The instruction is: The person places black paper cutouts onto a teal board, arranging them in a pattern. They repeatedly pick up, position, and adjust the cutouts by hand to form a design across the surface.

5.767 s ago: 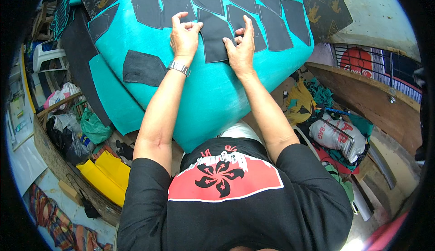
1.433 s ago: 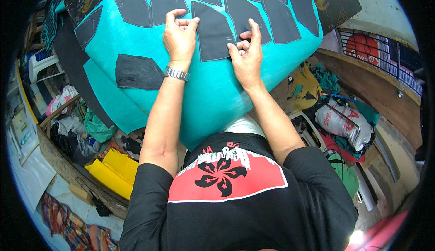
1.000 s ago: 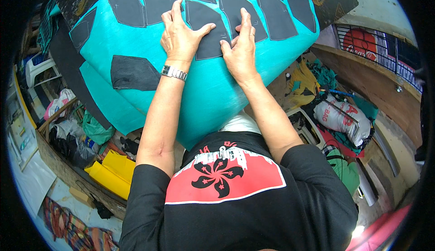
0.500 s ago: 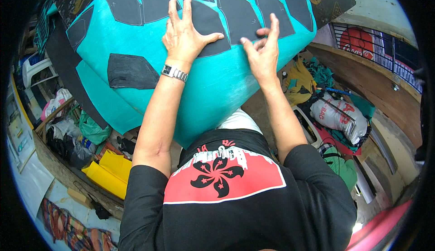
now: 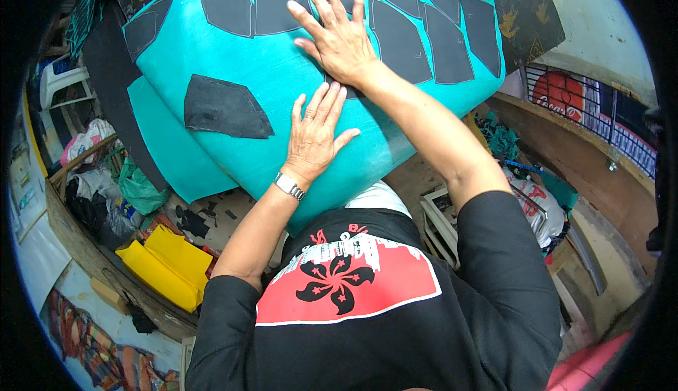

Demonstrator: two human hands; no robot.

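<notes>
A large teal sheet (image 5: 275, 62) of leather-like material spreads before me, its near edge hanging toward my waist. Rows of black angular pieces (image 5: 400, 40) with pale outlines lie close together across its far half. My right hand (image 5: 342, 43) rests flat with spread fingers over one of these pieces, hiding most of it. Just below, my left hand (image 5: 314, 137) lies on the teal surface, fingers stretched and thumb out, fingertips close to the right wrist. Neither hand grips anything. A separate black piece (image 5: 224, 107) with a worn-looking surface sits left of my left hand.
Dark patterned sheeting (image 5: 526, 20) lies beyond the teal sheet. To the left are a white plastic stool (image 5: 62, 84), a green bag (image 5: 139, 182) and a yellow bag (image 5: 166, 267). A white sack (image 5: 540, 207) stands at the right beside a wooden ledge (image 5: 579, 137).
My right hand has swung left and forward onto the black pieces. My left hand has drawn back toward me and off the black piece. The teal sheet sits slightly farther right in view.
</notes>
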